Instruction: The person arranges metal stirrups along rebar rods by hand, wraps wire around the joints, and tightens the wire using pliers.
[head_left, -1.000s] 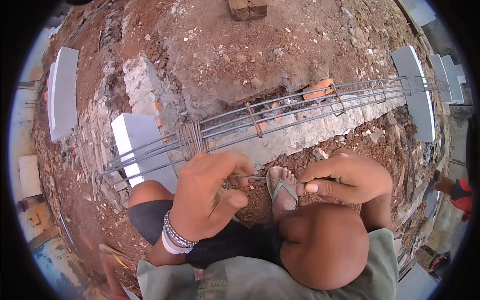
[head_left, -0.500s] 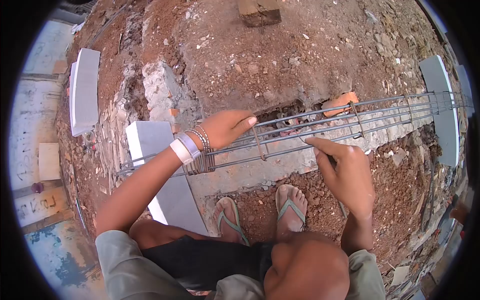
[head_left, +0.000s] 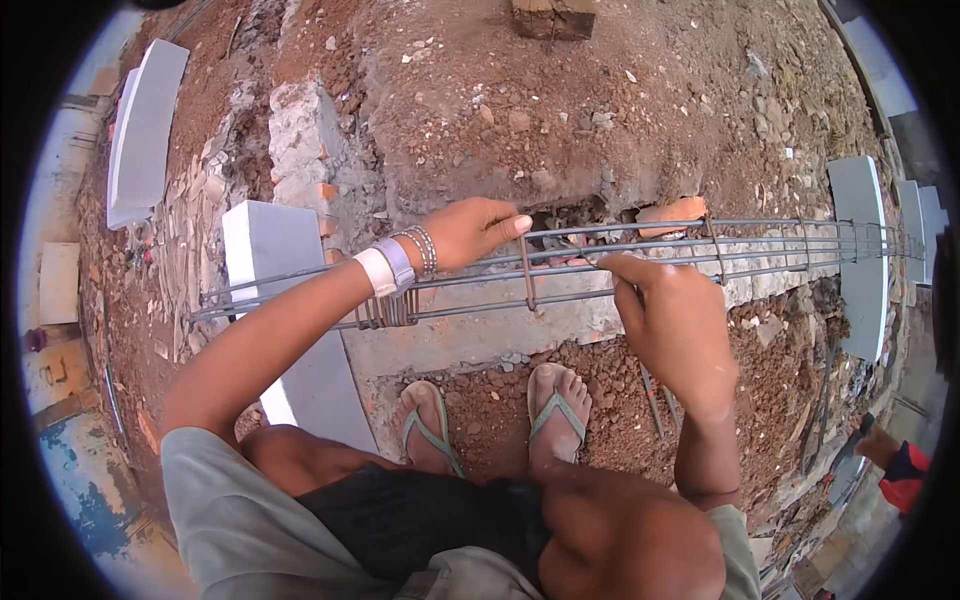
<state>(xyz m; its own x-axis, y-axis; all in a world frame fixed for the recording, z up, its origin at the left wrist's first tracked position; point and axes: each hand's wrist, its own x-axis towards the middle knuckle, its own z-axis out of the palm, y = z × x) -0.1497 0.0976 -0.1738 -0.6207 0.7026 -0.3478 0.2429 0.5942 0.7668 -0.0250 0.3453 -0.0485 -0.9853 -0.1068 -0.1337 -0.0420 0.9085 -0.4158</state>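
So the steel bar cage (head_left: pixel 570 298) runs crossways in front of the person, over a rough concrete strip (head_left: pixel 470 335), with its left end over one white block (head_left: pixel 325 385) and its right part crossing another pale block (head_left: pixel 862 305). Left hand (head_left: pixel 470 232) is at the top bar, right by an upright hoop (head_left: pixel 528 275). Thumb's laid close to the curled fingers, but can't tell if that grip is actually pinching the steel. Right hand (head_left: pixel 678 320) comes in from the other side, index finger reaching to the middle bars, rest of the fingers curled in. Can't tell if that grip has anything between thumb and finger, sorry. There's a bunch of hoops (head_left: pixel 398 308) packed together just below the left wrist, and an orange brick chunk (head_left: pixel 672 214) behind the cage. Feet are in green flip-flops (head_left: pixel 558 412) on reddish dirt. Another person's red sleeve (head_left: pixel 905 493) shows at the far right.
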